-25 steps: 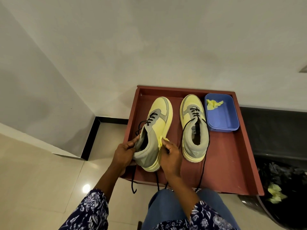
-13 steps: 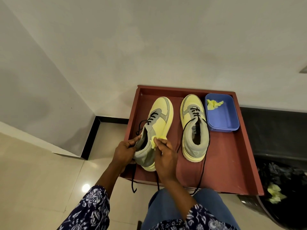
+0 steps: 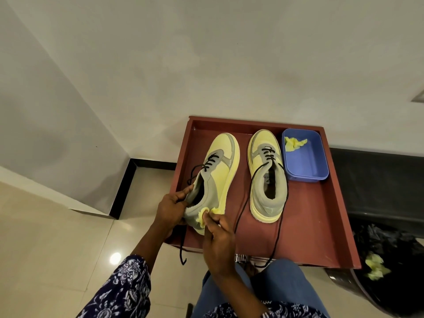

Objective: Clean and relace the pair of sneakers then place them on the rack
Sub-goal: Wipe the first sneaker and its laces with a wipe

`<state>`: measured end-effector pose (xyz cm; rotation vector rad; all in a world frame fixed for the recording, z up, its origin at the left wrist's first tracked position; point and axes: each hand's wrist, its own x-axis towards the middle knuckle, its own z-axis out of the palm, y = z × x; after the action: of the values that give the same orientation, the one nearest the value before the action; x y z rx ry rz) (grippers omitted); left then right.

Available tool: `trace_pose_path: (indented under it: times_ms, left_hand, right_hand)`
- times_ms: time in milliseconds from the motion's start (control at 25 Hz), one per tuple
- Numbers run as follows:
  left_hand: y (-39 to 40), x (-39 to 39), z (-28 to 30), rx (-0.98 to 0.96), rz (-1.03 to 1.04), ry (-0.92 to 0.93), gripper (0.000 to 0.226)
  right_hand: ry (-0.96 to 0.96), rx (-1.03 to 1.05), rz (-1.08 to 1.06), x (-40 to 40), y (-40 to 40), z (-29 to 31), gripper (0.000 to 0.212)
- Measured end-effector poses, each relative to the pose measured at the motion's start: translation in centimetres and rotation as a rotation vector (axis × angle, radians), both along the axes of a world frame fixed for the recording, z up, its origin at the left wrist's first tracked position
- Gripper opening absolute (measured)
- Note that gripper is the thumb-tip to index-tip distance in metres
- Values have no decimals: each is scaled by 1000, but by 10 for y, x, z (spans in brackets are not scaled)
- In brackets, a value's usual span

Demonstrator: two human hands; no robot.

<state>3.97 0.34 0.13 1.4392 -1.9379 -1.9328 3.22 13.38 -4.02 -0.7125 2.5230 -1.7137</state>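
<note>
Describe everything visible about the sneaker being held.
The held sneaker is pale yellow with grey suede-like panels, a thick yellow sole and black laces threaded only near the toe, loose ends dangling. It is tilted on its side over the red tray, toe pointing away. The left hand grips its collar; the right hand presses a yellow cloth against its heel.

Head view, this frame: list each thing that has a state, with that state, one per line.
Left hand: gripping the held sneaker's collar.
Right hand: pinching a yellow cloth against the heel.
Held sneaker: tilted on its side, partly laced, lace ends hanging loose.
Second sneaker: upright on the red tray, partly laced, ends trailing.
Blue tub: open, yellow scrap inside.
Bin: open, yellow scraps inside.
</note>
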Motion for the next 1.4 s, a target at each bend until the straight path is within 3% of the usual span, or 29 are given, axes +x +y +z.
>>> trace_pose_path:
  times_ms: [240, 360, 720, 1200, 1400]
  left_hand:
    - [-2, 1, 0, -18, -16, -10, 35]
    - [-2, 1, -2, -17, -33, -6, 35]
    - [3, -1, -4, -74, -52, -14, 37]
    - [4, 3, -1, 20, 43, 27, 34]
    - [-1, 4, -1, 7, 10, 17, 36]
  right_hand:
    - [-93, -38, -10, -30, -15, 15, 40]
    - [-79, 69, 27, -62, -28, 25, 25]
    - [-142, 337, 43, -128, -48, 40, 33]
    - [-70, 57, -15, -36, 1, 5, 29]
    - [-109, 4, -17, -37, 1, 0, 27]
